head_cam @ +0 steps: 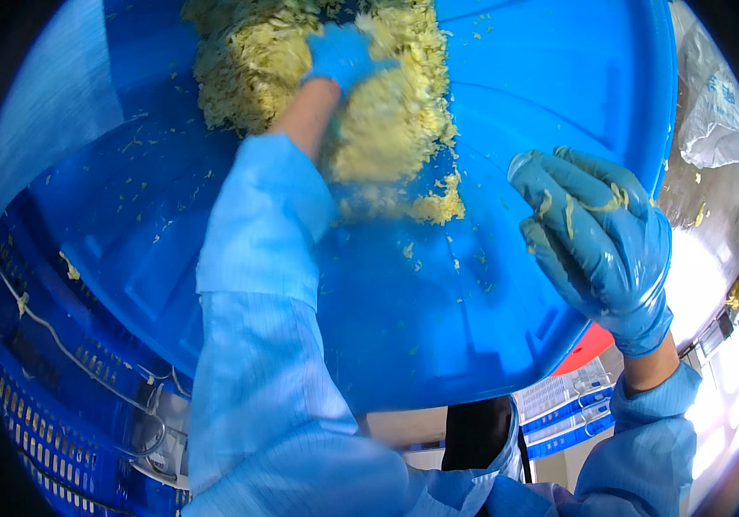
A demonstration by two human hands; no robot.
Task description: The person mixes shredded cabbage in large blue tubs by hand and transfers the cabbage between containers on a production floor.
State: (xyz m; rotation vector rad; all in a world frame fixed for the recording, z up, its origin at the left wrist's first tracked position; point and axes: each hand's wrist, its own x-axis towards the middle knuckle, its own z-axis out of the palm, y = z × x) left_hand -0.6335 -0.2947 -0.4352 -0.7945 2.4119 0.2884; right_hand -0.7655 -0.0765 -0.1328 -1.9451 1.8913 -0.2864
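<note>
A large heap of pale yellow shredded food [402, 123], perhaps a shredded vegetable, lies at the top middle of a wide blue plastic tub or tray [382, 323]. My left hand [342, 55], in a blue glove, is in the heap. It is blurred, its thumb side points right, and whatever its fingers hold is hidden. Over the right rim of the tub, my right hand [602, 239] wears a wet blue glove with a few shreds stuck on its back. Its fingers are extended, slightly bent, and no object shows in them. Loose shreds dot the blue surface.
Blue perforated plastic crates [46, 420] with metal wire handles stand at the lower left. A crumpled clear plastic bag [718, 123] lies on a shiny metal surface [699, 194] at the right. Part of a red item [586, 349] shows beneath the tub's lower right rim.
</note>
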